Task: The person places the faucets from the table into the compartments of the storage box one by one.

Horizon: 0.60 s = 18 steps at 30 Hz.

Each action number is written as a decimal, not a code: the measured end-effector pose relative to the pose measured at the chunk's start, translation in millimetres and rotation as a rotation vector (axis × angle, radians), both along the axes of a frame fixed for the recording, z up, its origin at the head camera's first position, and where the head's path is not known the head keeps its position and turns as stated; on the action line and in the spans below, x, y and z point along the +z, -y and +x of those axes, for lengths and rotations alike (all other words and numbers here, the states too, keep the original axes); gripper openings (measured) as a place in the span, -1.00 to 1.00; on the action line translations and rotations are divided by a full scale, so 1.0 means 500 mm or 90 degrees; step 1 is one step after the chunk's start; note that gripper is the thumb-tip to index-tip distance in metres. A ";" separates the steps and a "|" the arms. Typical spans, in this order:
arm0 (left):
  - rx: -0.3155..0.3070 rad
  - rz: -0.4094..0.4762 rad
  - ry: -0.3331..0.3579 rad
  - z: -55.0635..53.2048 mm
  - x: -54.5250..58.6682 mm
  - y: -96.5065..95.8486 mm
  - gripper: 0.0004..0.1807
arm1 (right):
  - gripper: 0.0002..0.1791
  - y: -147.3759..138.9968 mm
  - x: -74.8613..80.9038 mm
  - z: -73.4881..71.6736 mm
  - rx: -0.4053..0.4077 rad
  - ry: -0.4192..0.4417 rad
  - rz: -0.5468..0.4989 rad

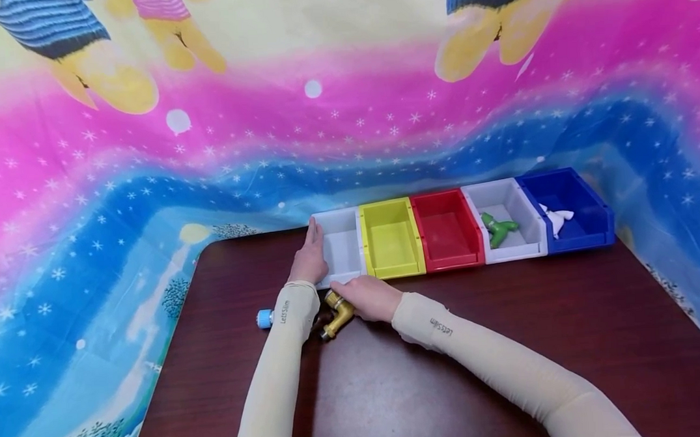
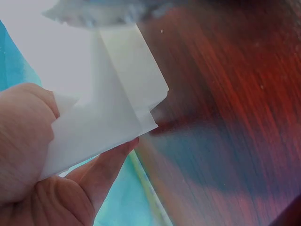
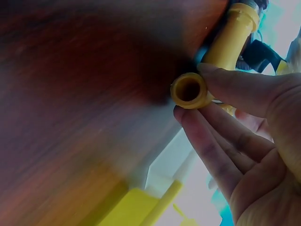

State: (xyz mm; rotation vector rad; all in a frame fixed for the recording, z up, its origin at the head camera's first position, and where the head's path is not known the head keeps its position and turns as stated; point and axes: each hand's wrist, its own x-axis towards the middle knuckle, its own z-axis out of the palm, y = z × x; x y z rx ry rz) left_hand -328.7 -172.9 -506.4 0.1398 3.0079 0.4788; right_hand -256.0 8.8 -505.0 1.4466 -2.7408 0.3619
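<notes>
A row of joined bins stands along the table's far side. At its left end, my left hand [image 1: 309, 262] grips the side wall of the light grey bin [image 1: 342, 248]. The left wrist view shows that bin's wall [image 2: 103, 127] between thumb and fingers. My right hand [image 1: 371, 298] pinches a brass-coloured bent pipe fitting [image 1: 341, 315] just in front of the same bin. One round open end of the fitting [image 3: 189, 90] faces the camera in the right wrist view. A blue-and-white capped piece [image 1: 264, 319] shows left of my left sleeve, which partly hides what lies there.
To the right follow a yellow bin [image 1: 391, 239], a red bin [image 1: 449, 230], a white bin [image 1: 515, 250] with a green piece [image 1: 501, 230], and a blue bin [image 1: 585, 231] with white pieces [image 1: 557, 220]. A patterned cloth [image 1: 322, 128] hangs behind the brown table [image 1: 477, 317].
</notes>
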 end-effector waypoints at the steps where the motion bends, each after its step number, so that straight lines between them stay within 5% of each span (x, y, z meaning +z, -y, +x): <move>1: 0.000 0.000 0.001 0.000 0.000 0.000 -0.01 | -0.53 -0.004 0.000 -0.001 -0.005 0.001 0.002; 18: 0.007 0.000 0.002 0.000 0.001 -0.003 -0.03 | -0.48 -0.079 0.015 -0.006 -0.051 0.052 0.032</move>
